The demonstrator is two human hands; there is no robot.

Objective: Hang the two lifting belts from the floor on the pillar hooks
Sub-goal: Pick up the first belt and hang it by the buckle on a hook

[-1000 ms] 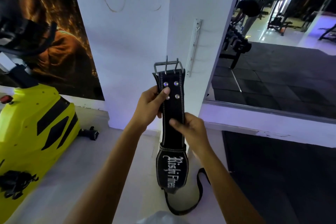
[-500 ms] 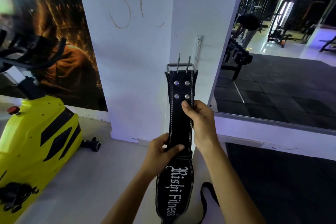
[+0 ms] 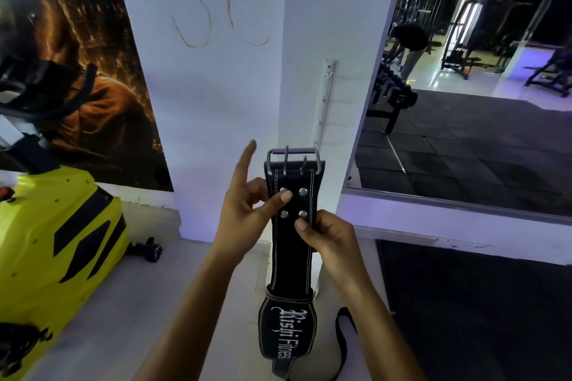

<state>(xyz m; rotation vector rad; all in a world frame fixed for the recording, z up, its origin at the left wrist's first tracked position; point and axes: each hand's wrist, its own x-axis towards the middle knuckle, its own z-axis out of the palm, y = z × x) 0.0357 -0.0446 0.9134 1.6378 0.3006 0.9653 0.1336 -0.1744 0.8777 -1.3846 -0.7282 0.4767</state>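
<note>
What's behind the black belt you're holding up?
Behind the belt stands the white pillar, with its hook rail showing above the buckle. The belt hides the pillar's bottom corner.

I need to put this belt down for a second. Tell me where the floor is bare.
Bare pale floor lies between the yellow exercise bike and your left hand. The dark mat to your right is also open. The foot of the pillar is crowded by the belt and a black strap.

Both hands (image 3: 280,226) raised together (left forefinger extended).
</note>
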